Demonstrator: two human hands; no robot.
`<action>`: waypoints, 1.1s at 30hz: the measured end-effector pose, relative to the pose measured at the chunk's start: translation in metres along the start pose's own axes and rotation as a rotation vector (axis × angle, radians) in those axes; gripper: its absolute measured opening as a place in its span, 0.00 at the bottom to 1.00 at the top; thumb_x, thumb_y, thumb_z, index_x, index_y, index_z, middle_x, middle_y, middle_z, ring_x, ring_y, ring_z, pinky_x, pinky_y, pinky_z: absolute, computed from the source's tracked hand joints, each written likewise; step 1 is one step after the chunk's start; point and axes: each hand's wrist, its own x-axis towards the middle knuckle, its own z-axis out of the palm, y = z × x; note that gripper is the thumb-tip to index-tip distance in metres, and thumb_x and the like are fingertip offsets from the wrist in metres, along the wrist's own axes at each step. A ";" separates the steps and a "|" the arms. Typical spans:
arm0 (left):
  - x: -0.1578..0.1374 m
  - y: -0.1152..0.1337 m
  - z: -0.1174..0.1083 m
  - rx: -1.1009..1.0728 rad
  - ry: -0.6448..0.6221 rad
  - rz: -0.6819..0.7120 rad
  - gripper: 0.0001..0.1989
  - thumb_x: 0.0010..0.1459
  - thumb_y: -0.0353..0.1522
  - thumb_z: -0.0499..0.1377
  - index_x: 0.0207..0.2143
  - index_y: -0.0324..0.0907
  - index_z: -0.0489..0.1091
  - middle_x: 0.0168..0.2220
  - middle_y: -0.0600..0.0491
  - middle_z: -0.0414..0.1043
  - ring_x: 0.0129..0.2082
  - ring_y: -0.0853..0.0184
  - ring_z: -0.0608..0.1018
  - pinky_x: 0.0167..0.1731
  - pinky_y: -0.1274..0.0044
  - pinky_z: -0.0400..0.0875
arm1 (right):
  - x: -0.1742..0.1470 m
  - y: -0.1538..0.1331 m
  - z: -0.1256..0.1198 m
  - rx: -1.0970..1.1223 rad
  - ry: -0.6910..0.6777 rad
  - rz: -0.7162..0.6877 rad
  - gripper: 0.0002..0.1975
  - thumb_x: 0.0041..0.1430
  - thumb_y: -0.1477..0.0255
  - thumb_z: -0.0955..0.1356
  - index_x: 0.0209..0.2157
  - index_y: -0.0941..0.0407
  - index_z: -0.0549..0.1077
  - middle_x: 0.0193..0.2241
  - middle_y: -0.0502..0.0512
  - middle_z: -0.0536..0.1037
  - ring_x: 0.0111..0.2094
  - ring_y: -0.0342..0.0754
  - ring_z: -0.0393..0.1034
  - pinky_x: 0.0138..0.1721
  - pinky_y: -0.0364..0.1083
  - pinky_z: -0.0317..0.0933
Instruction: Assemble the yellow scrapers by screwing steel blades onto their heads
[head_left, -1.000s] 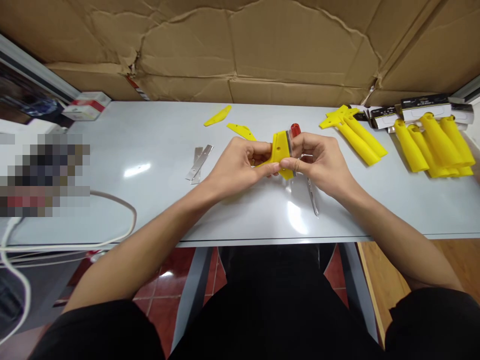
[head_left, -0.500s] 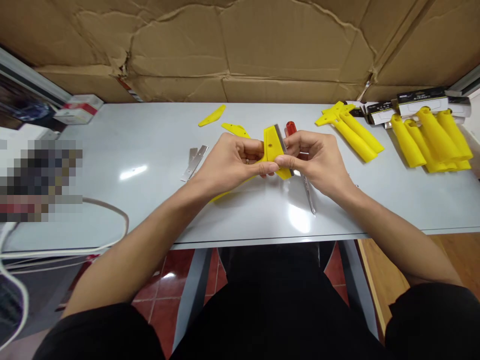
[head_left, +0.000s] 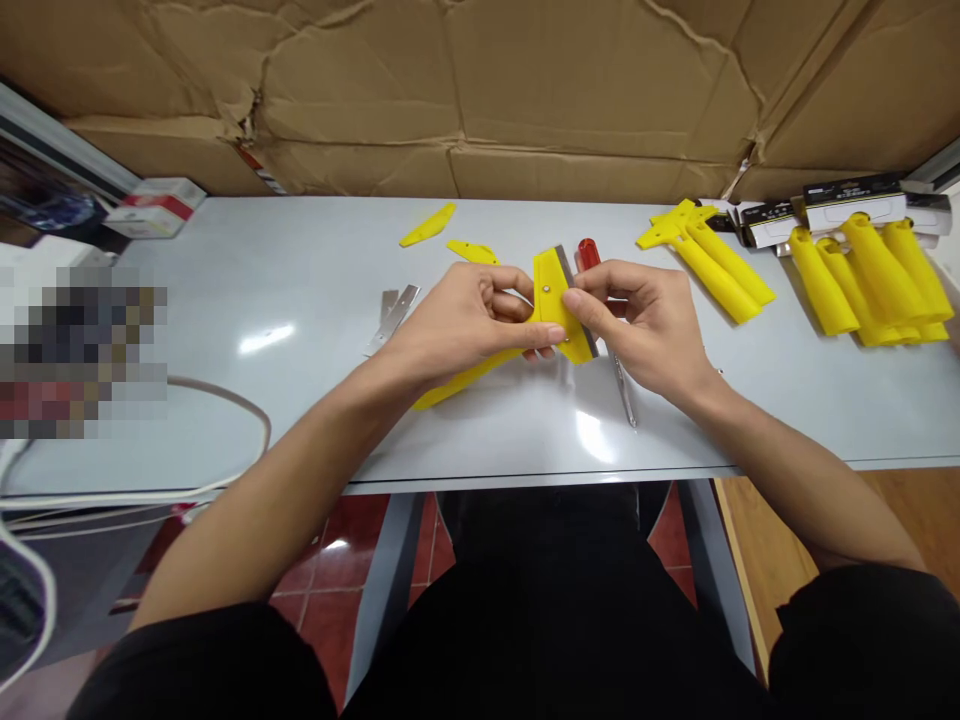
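A yellow scraper (head_left: 550,310) with a grey metal blade (head_left: 566,268) along its right edge is held above the table, its handle (head_left: 457,388) slanting down to the left. My left hand (head_left: 480,320) is closed around the neck, thumb across the head. My right hand (head_left: 637,310) pinches the head by the blade side, thumb on the face. A small shiny dot, looking like a screw (head_left: 546,289), shows in the upper part of the head. Under my right hand lies a screwdriver (head_left: 589,254) with a red handle and metal shaft.
Two loose yellow cover plates (head_left: 427,226) lie behind my hands. Thin metal blades (head_left: 393,320) rest left of my left wrist. Several yellow scraper handles (head_left: 870,270) and black-and-white boxes (head_left: 855,205) sit at the right. A white cable (head_left: 255,400) curls at the left.
The scraper has shifted slightly right in both hands. My right thumb has moved up onto the head's face. The spot in its upper part, dark before, now looks shiny.
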 end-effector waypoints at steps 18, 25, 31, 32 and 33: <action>-0.004 0.009 0.000 0.087 0.019 0.062 0.22 0.60 0.51 0.75 0.29 0.42 0.80 0.25 0.53 0.80 0.26 0.67 0.81 0.29 0.76 0.79 | 0.006 -0.017 -0.024 0.104 -0.331 0.169 0.32 0.52 0.50 0.82 0.48 0.60 0.79 0.33 0.53 0.80 0.32 0.37 0.74 0.31 0.38 0.71; -0.004 0.006 -0.001 0.111 0.053 0.068 0.21 0.59 0.49 0.76 0.28 0.42 0.80 0.27 0.52 0.81 0.26 0.67 0.82 0.29 0.76 0.78 | 0.006 -0.012 -0.028 0.152 -0.382 0.196 0.36 0.48 0.54 0.84 0.53 0.59 0.78 0.36 0.54 0.81 0.35 0.40 0.77 0.33 0.41 0.77; -0.004 0.008 0.000 0.130 0.088 0.100 0.21 0.56 0.50 0.77 0.28 0.43 0.80 0.24 0.54 0.80 0.24 0.69 0.80 0.26 0.78 0.76 | 0.006 -0.005 -0.027 0.138 -0.358 0.128 0.32 0.54 0.52 0.81 0.52 0.58 0.77 0.31 0.51 0.78 0.31 0.38 0.76 0.31 0.39 0.75; -0.004 0.007 0.001 0.138 0.090 0.110 0.22 0.55 0.50 0.77 0.27 0.43 0.80 0.24 0.54 0.80 0.24 0.69 0.80 0.25 0.78 0.75 | 0.006 -0.004 -0.028 0.137 -0.356 0.123 0.32 0.54 0.52 0.81 0.52 0.57 0.77 0.31 0.50 0.78 0.31 0.38 0.76 0.31 0.39 0.75; -0.004 0.007 0.001 0.146 0.094 0.120 0.22 0.55 0.51 0.77 0.27 0.43 0.79 0.24 0.54 0.80 0.24 0.69 0.80 0.25 0.77 0.75 | 0.006 -0.003 -0.028 0.139 -0.354 0.117 0.32 0.53 0.52 0.82 0.52 0.57 0.77 0.31 0.50 0.78 0.31 0.38 0.75 0.31 0.38 0.75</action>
